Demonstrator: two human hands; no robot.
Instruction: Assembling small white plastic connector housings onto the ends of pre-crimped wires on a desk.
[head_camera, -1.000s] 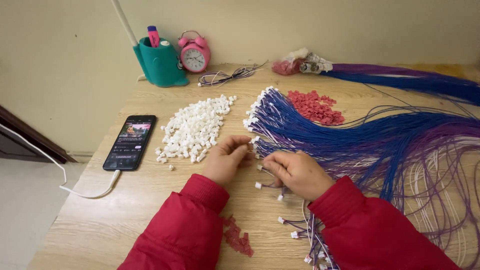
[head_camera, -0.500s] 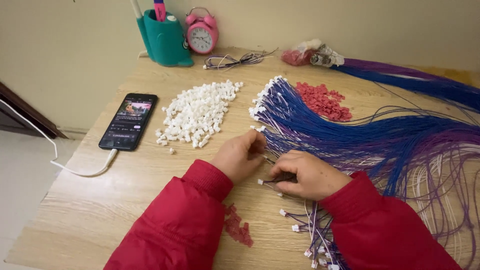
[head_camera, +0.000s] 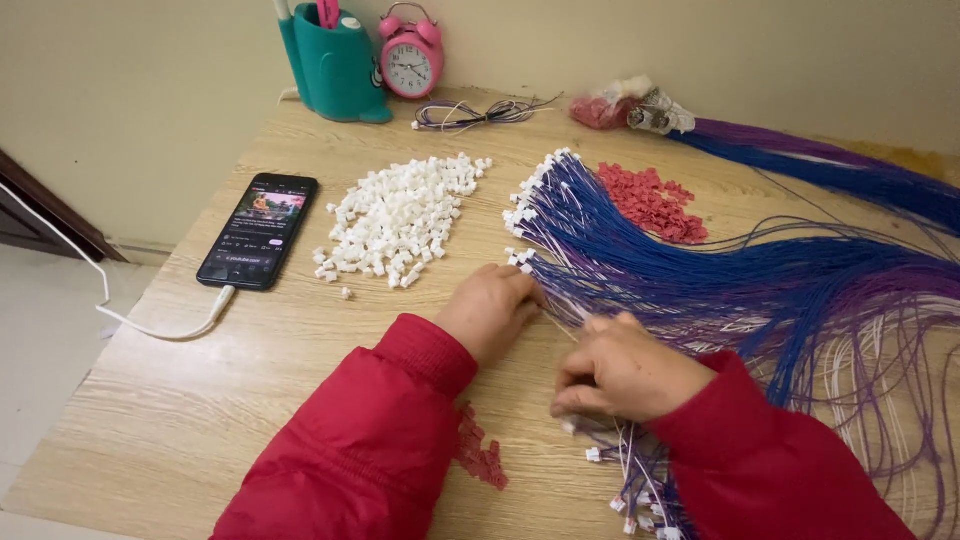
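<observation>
Both arms wear red sleeves. My left hand rests palm down on the wooden table, its fingertips touching the near end of a big fan of blue and purple wires tipped with white connectors. My right hand is curled, fingers closed on thin wires near a small white connector under it. Several finished wires with white ends lie just below that hand. A heap of loose white connectors sits left of the wire fan, beyond my left hand.
A pile of red connectors lies behind the wires; a few red ones sit by my left sleeve. A black phone with a white cable lies at left. A teal pen holder, pink alarm clock and wire coil stand at the back.
The view has shifted so the table sits lower. My right hand has drawn a little toward me along the wires. My left hand stays at the wire ends.
</observation>
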